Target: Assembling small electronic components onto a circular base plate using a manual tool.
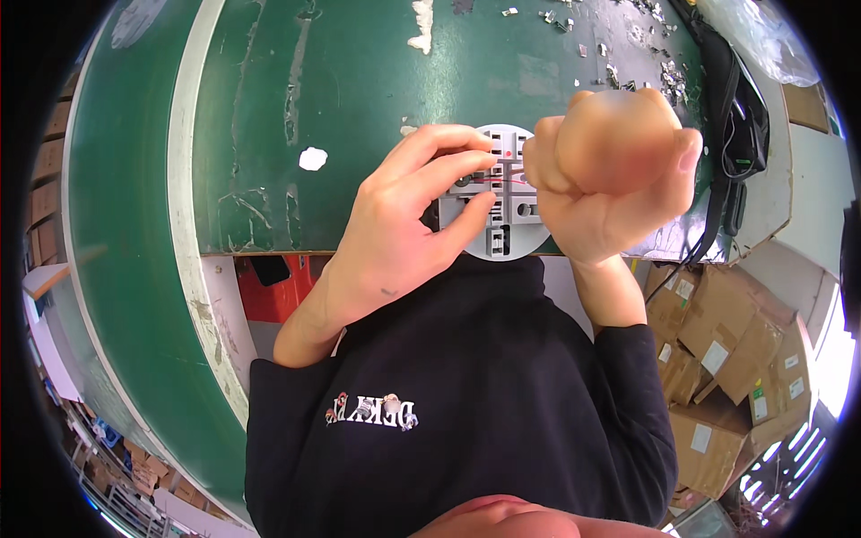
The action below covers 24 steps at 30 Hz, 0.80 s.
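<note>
fixture (505,204) — round, gray — sits between both hands (399,215)

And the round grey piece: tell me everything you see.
The round grey piece looks like moulded plastic: a disc with raised blocks and dark slots, a red dot toward its far side and a thin red line across its middle. It appears flat, at the near edge of the green bench. The left hand covers part of its left side, the right hand part of its right; contact is unclear.

Round grey slotted fixture (508,212), thin red strand (517,182) across it, at green table (377,90) edge
</note>
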Tool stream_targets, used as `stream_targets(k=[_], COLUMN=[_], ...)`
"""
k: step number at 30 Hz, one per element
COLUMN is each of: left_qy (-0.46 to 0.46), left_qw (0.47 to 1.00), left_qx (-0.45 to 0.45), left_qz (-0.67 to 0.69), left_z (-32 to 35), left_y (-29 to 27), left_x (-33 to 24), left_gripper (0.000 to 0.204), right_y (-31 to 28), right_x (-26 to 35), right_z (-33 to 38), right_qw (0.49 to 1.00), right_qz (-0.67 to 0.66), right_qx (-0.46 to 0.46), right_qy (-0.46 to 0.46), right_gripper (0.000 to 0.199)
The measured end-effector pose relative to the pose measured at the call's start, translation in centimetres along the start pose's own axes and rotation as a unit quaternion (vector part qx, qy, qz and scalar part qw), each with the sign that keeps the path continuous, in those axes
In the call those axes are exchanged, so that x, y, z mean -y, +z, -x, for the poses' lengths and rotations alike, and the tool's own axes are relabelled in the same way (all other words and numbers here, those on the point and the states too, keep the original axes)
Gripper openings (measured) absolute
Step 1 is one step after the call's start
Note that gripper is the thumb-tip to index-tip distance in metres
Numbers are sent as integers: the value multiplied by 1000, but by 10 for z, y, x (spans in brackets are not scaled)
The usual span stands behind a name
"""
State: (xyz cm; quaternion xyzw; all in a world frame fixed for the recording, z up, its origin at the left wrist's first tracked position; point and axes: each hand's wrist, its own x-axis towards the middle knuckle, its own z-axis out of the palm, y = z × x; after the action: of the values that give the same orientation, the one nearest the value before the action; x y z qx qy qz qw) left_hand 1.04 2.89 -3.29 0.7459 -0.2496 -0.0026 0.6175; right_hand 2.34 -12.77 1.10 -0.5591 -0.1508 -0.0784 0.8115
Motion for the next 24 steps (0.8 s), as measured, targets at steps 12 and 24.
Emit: stream_targets(k=[12,24], left_qy=[37,21], left_qw=[999,972], left_qx=[2,77], left_qz=[-5,-220], left_z=[-1,18], left_y=[-1,2], left_x=[7,-10], left_gripper=[31,87], right_y=[10,-13], right_x=[-13,-3], right_z=[13,0], right_qw=[993,981], right_qz=[113,-136], right_qx=[-36,122], right_qy=[-14,70], right_gripper=[50,63])
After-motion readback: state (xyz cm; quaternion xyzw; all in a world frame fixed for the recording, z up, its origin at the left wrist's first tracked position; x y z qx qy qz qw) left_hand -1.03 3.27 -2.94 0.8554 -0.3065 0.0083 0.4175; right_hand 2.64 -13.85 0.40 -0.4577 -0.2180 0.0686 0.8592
